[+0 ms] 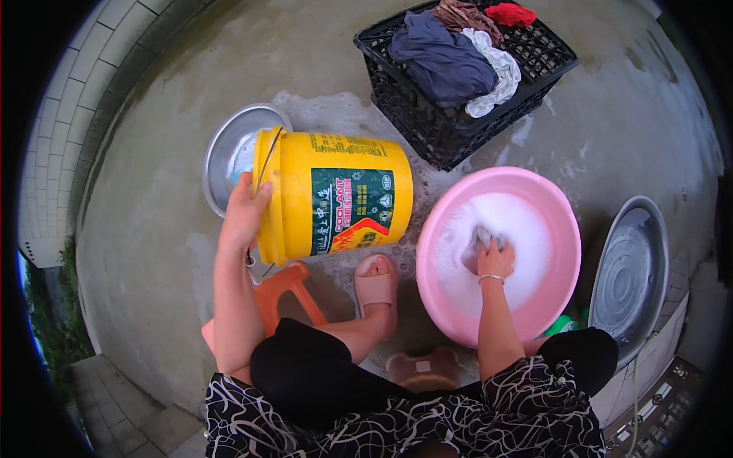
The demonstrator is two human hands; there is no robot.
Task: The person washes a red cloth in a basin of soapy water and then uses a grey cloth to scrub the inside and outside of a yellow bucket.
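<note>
My left hand [249, 203] grips the rim of a yellow plastic coolant bucket [355, 154] with a wire handle. The bucket is tipped over, its mouth towards the left, above the near side of a round metal basin [220, 154]. Whether anything flows out of it is hidden. My right hand [496, 260] reaches into a pink plastic basin [564, 229] and holds a bunched grey wet cloth [478, 246]. White suds [529, 275] surround the hand and the cloth; the cloth's lower part is out of sight beneath the foam.
A black plastic crate [424, 131] carries a dark blue garment [441, 60], white patterned cloth [498, 74], brown cloth [467, 17] and red cloth [509, 14]. An oval metal tub [624, 275] leans at right beside a green object [561, 325]. An orange plastic stool [280, 286] lies by my left forearm. Suds wet the concrete.
</note>
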